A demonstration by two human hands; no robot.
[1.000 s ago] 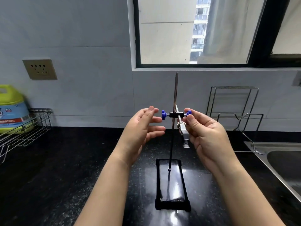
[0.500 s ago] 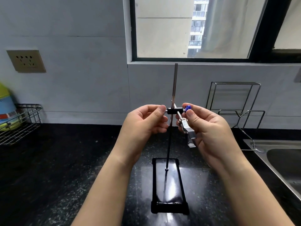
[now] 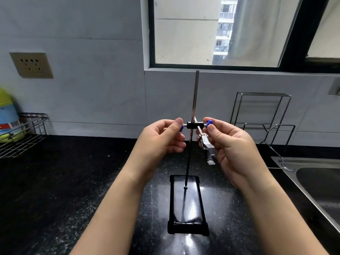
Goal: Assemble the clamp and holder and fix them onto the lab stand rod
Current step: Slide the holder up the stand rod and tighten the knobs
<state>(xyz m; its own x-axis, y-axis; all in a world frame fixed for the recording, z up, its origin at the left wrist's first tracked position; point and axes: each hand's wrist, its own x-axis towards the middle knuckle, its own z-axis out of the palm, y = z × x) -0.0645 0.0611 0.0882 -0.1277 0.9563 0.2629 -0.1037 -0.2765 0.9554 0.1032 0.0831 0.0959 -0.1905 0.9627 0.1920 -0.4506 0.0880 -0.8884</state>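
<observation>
Black desk (image 3: 55,181), rod (image 3: 196,92) upright: left hand (image 3: 161,142) and right hand (image 3: 228,144) pinch the holder's (image 3: 195,125) blue knobs (image 3: 209,122) either side of it. Stiff, probably slick metal, so I'd grip the knobs.

The left fingers (image 3: 176,126) hide most of one blue knob (image 3: 182,128); the bottle (image 3: 8,115) is blurred and cut off.

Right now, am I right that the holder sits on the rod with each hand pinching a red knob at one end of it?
Not quite: the knobs are blue, not red. The head view shows the holder on the rod, the left hand pinching the left knob and the right hand pinching the right knob.
</observation>
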